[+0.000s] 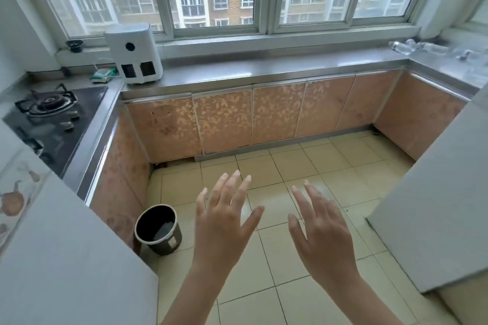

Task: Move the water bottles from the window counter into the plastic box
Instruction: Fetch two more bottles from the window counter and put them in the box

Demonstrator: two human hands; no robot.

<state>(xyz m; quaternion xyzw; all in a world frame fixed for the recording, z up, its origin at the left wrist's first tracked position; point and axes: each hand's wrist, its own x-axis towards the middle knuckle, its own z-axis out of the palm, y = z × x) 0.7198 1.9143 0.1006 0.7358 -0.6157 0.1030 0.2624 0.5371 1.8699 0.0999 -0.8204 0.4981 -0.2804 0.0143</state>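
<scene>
Several clear water bottles (418, 47) lie on their sides at the far right end of the steel window counter (264, 66), under the window. My left hand (224, 216) and my right hand (320, 227) are held out in front of me over the tiled floor, palms down, fingers spread, holding nothing. Both hands are far from the bottles. No plastic box is in view.
A white appliance (133, 53) stands on the counter's left end, beside a gas hob (50, 113). A dark bin (158, 229) sits on the floor by the left cabinets. Grey surfaces jut in at lower left (66, 258) and right (435, 206).
</scene>
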